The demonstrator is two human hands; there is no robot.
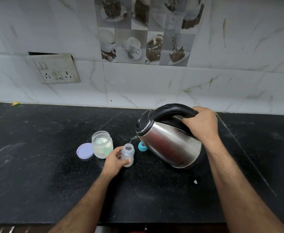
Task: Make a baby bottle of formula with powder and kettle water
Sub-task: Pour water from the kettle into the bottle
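A small clear baby bottle (pixel 128 153) stands uncapped on the black counter (pixel 37 165), and my left hand (pixel 115 161) grips its side. My right hand (pixel 201 124) holds the black handle of a steel kettle (pixel 168 142), tilted to the left. A thin stream of water runs from its spout into the bottle's mouth. The bottle's blue teat ring (pixel 142 146) lies just behind, partly hidden by the kettle. An open jar of formula powder (pixel 102 144) with a scoop inside stands left of the bottle. Its lilac lid (pixel 85 151) lies beside it.
A tiled wall rises behind the counter, with a switch and socket plate (pixel 55 68) at the left. A small white speck (pixel 195 181) lies on the counter near my right forearm. The counter's front edge runs along the bottom of the view.
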